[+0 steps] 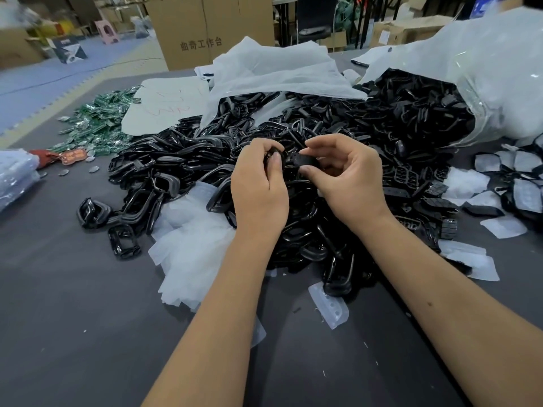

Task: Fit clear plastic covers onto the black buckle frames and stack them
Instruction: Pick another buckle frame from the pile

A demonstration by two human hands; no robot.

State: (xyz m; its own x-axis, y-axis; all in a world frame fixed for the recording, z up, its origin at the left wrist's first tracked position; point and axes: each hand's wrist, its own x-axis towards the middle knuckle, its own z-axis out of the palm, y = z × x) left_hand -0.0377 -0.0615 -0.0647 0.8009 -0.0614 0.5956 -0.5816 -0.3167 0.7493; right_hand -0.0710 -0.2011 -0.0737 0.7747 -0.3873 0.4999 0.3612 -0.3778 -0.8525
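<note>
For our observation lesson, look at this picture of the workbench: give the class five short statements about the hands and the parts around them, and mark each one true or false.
1. Both hands hold a black part above the heap. True: the left hand and the right hand each have a grip on the black buckle piece.
2. The pile of black frames lies on a dark grey table. True.
3. The green packets lie to the right of the hands. False: the green packets lie far left.
4. The big white bag is zipped shut. False: the white bag lies open, spilling black parts.
5. The person wears gloves. False: both hands are bare.
</note>
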